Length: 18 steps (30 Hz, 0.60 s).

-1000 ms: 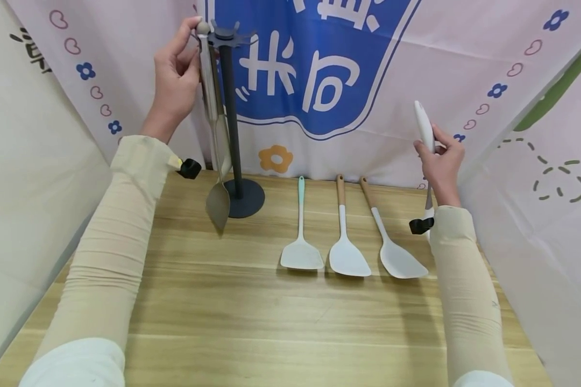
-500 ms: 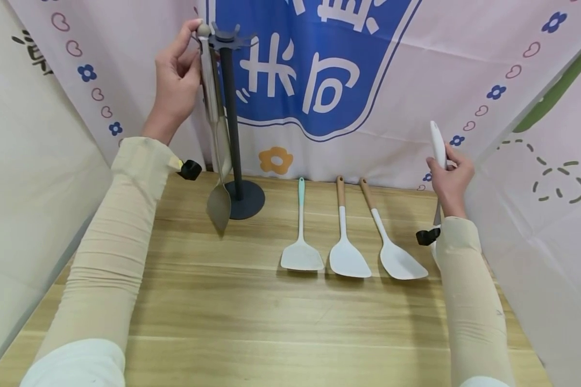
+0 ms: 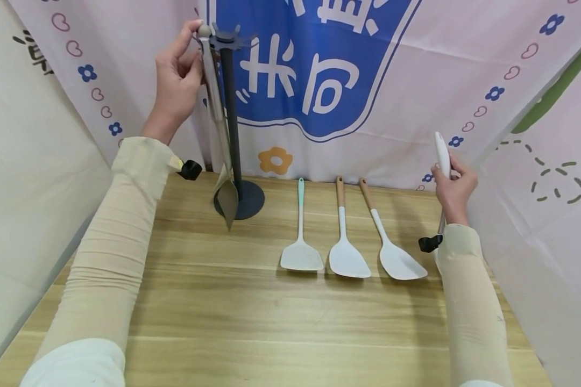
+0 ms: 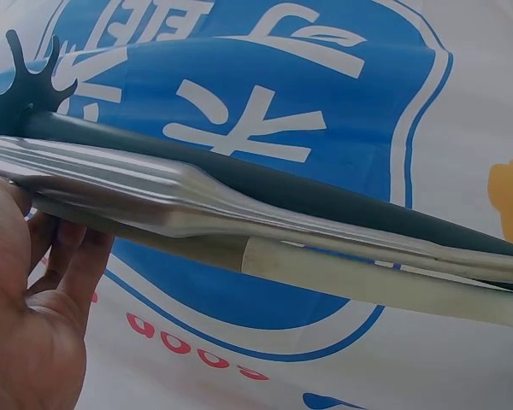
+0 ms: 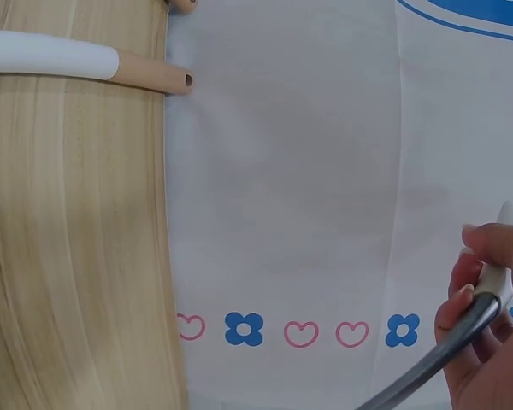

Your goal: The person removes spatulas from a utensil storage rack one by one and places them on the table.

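At the upper left of the head view my left hand (image 3: 176, 88) grips the top of a metal-handled turner (image 3: 212, 80), its forefinger at the rounded handle end. The turner hangs upright beside a dark rack (image 3: 231, 107) with hooks on top. Its blade (image 3: 229, 204) overlaps the round base. Behind it, the left wrist view shows a brown and cream handle (image 4: 299, 272) near my fingers. On the right my right hand (image 3: 456, 188) pinches the white handle (image 3: 442, 150) of a utensil held upright. Its metal shaft (image 5: 436, 363) runs down; the arm hides most of its head.
Three spatulas lie in a row on the wooden table: one with a mint handle (image 3: 301, 215), two with wooden handles, the middle one (image 3: 342, 226) and the right one (image 3: 392, 252). A printed cloth (image 3: 368, 156) hangs behind the table's back edge.
My right hand has moved down and to the right with the white-handled utensil. By the rack the turner's blade has swung slightly right and turned. My left hand has stayed nearly still.
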Each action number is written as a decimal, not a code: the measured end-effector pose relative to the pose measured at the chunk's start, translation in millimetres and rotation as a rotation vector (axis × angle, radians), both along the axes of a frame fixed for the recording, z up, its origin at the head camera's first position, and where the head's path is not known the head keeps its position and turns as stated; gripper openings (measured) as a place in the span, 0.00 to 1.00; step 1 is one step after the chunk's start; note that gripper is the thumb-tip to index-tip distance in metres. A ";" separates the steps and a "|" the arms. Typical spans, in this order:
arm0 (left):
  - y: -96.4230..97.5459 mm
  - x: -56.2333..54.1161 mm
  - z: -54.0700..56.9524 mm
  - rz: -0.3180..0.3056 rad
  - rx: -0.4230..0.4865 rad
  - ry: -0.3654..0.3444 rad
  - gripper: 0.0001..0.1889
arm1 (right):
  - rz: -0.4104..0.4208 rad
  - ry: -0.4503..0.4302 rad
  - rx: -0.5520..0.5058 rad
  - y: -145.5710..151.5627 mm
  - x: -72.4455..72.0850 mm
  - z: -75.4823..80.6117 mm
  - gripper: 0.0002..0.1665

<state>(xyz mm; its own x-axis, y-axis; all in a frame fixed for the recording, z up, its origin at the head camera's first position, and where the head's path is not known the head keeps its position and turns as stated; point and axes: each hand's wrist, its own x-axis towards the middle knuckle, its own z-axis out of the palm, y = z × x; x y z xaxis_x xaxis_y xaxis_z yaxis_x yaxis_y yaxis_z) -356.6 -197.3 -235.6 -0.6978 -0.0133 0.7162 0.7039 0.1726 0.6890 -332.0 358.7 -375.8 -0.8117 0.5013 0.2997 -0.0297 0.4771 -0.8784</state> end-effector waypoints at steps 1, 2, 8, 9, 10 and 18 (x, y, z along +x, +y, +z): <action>0.0 -0.6 -0.2 0.001 -0.011 0.015 0.21 | 0.000 0.007 -0.006 1.0 0.2 -0.7 0.30; -0.1 -0.7 -0.1 -0.005 -0.003 0.011 0.21 | 0.002 0.017 -0.010 2.0 0.3 -1.4 0.30; 0.5 1.0 2.0 -0.018 0.033 -0.042 0.21 | 0.007 0.016 -0.027 7.0 4.3 -5.8 0.30; 0.5 1.5 2.3 -0.018 0.032 -0.045 0.21 | 0.005 0.008 -0.027 7.6 4.7 -6.9 0.30; 0.4 2.0 2.5 -0.019 0.032 -0.048 0.21 | 0.003 0.001 -0.024 8.5 5.0 -8.2 0.30; 1.1 5.3 3.3 -0.010 0.024 -0.049 0.21 | 0.008 -0.037 -0.018 17.5 5.3 -19.2 0.31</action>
